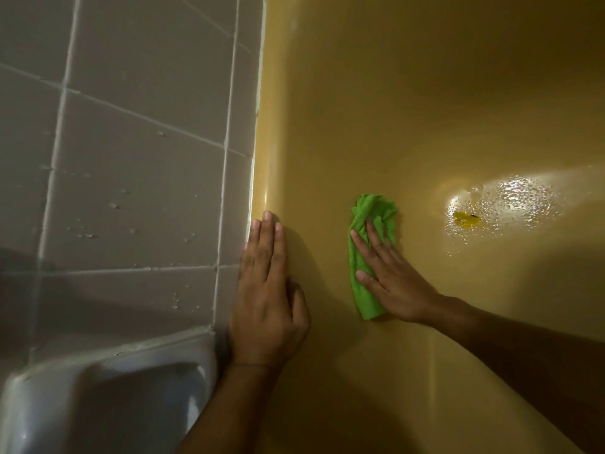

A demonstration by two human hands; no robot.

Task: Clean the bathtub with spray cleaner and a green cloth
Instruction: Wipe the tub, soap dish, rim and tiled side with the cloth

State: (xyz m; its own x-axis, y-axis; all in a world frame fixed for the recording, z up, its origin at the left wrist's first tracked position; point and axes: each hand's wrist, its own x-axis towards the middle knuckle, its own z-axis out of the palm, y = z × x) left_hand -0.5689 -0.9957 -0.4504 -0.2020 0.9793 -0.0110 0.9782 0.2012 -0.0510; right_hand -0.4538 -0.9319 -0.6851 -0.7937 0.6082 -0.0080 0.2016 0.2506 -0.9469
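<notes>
A grey-beige tiled wall (131, 126) fills the left side, its pale grout lines dotted with water drops (114, 205). A white ceramic soap dish (98, 388) juts from it at lower left. A white caulk strip (259, 109) edges the tiles. A small yellow scrap (465, 218) lies on a wet, shiny patch of the bathtub (425, 93).

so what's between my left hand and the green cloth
Nothing; the head view shows only bare yellow tub between left hand and green cloth.
</notes>
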